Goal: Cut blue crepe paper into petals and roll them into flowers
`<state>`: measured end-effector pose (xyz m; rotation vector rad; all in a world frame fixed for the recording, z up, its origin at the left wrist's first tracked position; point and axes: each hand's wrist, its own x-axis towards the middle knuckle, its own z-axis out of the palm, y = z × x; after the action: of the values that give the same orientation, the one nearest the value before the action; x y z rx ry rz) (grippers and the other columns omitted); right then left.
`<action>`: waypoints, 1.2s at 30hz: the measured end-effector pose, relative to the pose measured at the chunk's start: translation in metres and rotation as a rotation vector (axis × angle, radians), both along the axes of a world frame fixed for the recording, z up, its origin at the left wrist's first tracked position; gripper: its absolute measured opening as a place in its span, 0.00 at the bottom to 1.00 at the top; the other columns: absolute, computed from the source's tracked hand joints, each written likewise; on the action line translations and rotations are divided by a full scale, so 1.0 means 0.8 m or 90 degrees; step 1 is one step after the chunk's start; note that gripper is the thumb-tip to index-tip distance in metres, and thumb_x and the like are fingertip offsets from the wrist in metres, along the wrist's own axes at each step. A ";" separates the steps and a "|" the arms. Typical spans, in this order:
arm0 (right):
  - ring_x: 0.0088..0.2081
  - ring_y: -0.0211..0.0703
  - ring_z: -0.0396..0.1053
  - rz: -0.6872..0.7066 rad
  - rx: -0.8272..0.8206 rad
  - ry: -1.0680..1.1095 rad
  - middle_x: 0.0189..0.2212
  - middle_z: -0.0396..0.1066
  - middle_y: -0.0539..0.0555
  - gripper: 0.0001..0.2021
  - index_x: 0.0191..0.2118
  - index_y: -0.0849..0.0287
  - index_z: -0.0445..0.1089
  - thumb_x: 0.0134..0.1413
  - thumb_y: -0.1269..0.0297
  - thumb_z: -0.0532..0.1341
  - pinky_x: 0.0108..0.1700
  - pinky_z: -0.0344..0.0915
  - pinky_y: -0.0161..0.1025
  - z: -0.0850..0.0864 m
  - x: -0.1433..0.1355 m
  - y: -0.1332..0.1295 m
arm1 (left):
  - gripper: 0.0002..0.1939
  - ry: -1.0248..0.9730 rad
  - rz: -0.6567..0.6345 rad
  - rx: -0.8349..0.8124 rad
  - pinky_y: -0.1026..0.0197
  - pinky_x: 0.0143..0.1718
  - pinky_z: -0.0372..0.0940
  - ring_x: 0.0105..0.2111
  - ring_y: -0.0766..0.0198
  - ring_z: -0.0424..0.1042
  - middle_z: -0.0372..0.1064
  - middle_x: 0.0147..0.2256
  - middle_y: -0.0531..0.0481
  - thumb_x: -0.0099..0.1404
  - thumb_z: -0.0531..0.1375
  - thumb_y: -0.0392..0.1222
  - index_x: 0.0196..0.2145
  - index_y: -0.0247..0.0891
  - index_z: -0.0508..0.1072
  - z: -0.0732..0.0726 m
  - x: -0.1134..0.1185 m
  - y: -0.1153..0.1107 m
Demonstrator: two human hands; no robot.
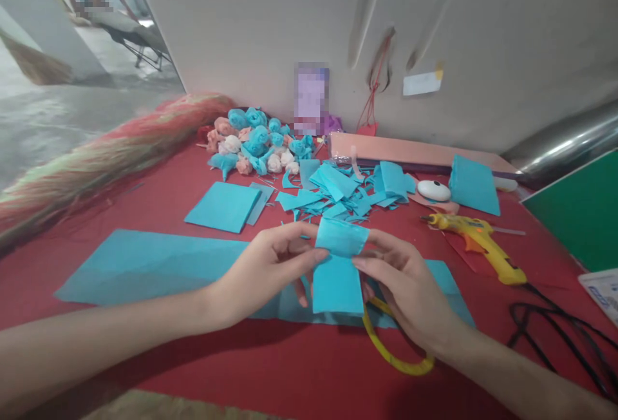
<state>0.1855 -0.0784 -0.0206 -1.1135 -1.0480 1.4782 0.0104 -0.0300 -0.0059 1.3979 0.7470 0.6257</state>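
Note:
A folded piece of blue crepe paper [338, 283] is held up between my two hands, its top part bent over at a crease. My left hand [270, 265] pinches its left edge between thumb and fingers. On the right edge, my right hand [403, 285] pinches it at the same height. Yellow-handled scissors [403, 362] hang at my right hand, one handle loop showing below the palm; the blades are hidden. Beneath both hands, a long blue paper strip [164, 265] lies across the red table [217, 368].
Blue scraps [338, 188] and paper flowers [258, 140] lie beyond my hands. A folded blue stack [224, 206] is at the left. To the right are a yellow glue gun [483, 246] with a black cord, a white oval object [433, 190] and a green board [579, 207].

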 end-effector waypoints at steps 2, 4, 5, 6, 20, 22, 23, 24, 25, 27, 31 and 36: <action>0.18 0.29 0.59 -0.001 -0.001 0.023 0.16 0.62 0.45 0.05 0.34 0.54 0.70 0.49 0.67 0.60 0.21 0.57 0.26 -0.001 -0.002 -0.003 | 0.03 -0.065 -0.005 -0.029 0.72 0.18 0.67 0.17 0.73 0.68 0.67 0.22 0.58 0.60 0.58 0.37 0.33 0.36 0.70 0.000 -0.001 -0.003; 0.17 0.29 0.58 0.005 -0.006 0.048 0.16 0.62 0.45 0.04 0.31 0.53 0.72 0.49 0.67 0.60 0.20 0.58 0.26 0.001 -0.003 -0.006 | 0.03 -0.120 -0.019 -0.058 0.72 0.18 0.68 0.17 0.73 0.69 0.66 0.23 0.58 0.60 0.58 0.36 0.32 0.38 0.72 -0.002 -0.004 -0.007; 0.17 0.29 0.58 0.008 -0.008 0.064 0.16 0.62 0.45 0.05 0.29 0.53 0.73 0.49 0.68 0.59 0.20 0.58 0.25 0.003 -0.004 -0.007 | 0.04 -0.139 -0.027 -0.072 0.72 0.18 0.68 0.18 0.73 0.70 0.65 0.22 0.58 0.60 0.57 0.36 0.33 0.38 0.73 -0.003 -0.005 -0.008; 0.17 0.29 0.58 0.009 -0.007 0.075 0.16 0.62 0.46 0.06 0.28 0.54 0.73 0.49 0.69 0.59 0.20 0.59 0.25 0.005 -0.004 -0.009 | 0.05 -0.151 -0.034 -0.083 0.72 0.19 0.68 0.18 0.72 0.70 0.65 0.22 0.58 0.61 0.57 0.36 0.33 0.39 0.73 -0.005 -0.008 -0.010; 0.19 0.28 0.61 -0.075 0.256 -0.210 0.20 0.69 0.42 0.15 0.24 0.52 0.72 0.46 0.79 0.53 0.20 0.57 0.24 0.020 -0.005 -0.019 | 0.07 -0.226 -0.046 -0.123 0.69 0.21 0.71 0.21 0.72 0.70 0.66 0.25 0.56 0.62 0.55 0.34 0.35 0.39 0.73 -0.004 -0.010 -0.009; 0.21 0.27 0.63 -0.089 0.333 -0.287 0.21 0.69 0.40 0.16 0.24 0.52 0.71 0.46 0.81 0.52 0.24 0.59 0.23 0.023 -0.004 -0.018 | 0.06 -0.219 -0.032 -0.159 0.68 0.20 0.71 0.21 0.72 0.69 0.65 0.23 0.58 0.62 0.57 0.38 0.37 0.39 0.70 -0.002 -0.008 -0.010; 0.22 0.27 0.64 -0.092 0.361 -0.315 0.21 0.69 0.40 0.17 0.25 0.52 0.70 0.46 0.81 0.51 0.25 0.60 0.22 0.025 -0.003 -0.017 | 0.05 -0.198 -0.036 -0.173 0.68 0.21 0.71 0.21 0.72 0.69 0.65 0.22 0.58 0.61 0.57 0.40 0.36 0.38 0.70 -0.001 -0.008 -0.010; 0.23 0.27 0.65 -0.093 0.385 -0.338 0.22 0.70 0.39 0.17 0.26 0.52 0.69 0.46 0.82 0.51 0.27 0.61 0.22 0.025 -0.003 -0.016 | 0.06 -0.166 -0.055 -0.180 0.69 0.21 0.71 0.22 0.71 0.70 0.67 0.22 0.56 0.61 0.58 0.41 0.33 0.36 0.70 0.000 -0.007 -0.010; 0.24 0.26 0.66 -0.091 0.407 -0.358 0.23 0.69 0.38 0.17 0.26 0.52 0.69 0.47 0.82 0.51 0.29 0.62 0.22 0.025 -0.002 -0.016 | 0.07 -0.134 -0.073 -0.182 0.70 0.22 0.71 0.23 0.70 0.72 0.69 0.22 0.55 0.60 0.58 0.41 0.31 0.34 0.70 0.002 -0.007 -0.010; 0.25 0.26 0.66 -0.089 0.438 -0.394 0.24 0.70 0.38 0.16 0.27 0.52 0.68 0.47 0.82 0.51 0.31 0.63 0.21 0.024 0.000 -0.015 | 0.08 -0.080 -0.101 -0.177 0.71 0.23 0.70 0.24 0.68 0.74 0.73 0.24 0.51 0.61 0.58 0.41 0.28 0.33 0.69 0.004 -0.006 -0.010; 0.28 0.26 0.68 -0.087 0.462 -0.429 0.26 0.70 0.38 0.16 0.28 0.52 0.68 0.49 0.81 0.51 0.33 0.64 0.21 0.021 0.003 -0.014 | 0.08 -0.041 -0.094 -0.162 0.73 0.22 0.69 0.22 0.69 0.74 0.75 0.24 0.51 0.61 0.57 0.39 0.27 0.33 0.69 0.008 -0.005 -0.009; 0.28 0.26 0.67 -0.074 0.463 -0.429 0.26 0.70 0.38 0.15 0.30 0.52 0.68 0.50 0.81 0.51 0.32 0.63 0.21 0.019 0.006 -0.012 | 0.08 -0.022 -0.091 -0.147 0.71 0.22 0.70 0.25 0.66 0.75 0.75 0.24 0.52 0.61 0.57 0.39 0.27 0.34 0.69 0.008 -0.005 -0.007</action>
<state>0.1899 -0.0882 -0.0055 -1.1036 -1.7589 0.5083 0.0061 -0.0358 0.0007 1.2118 0.6628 0.4367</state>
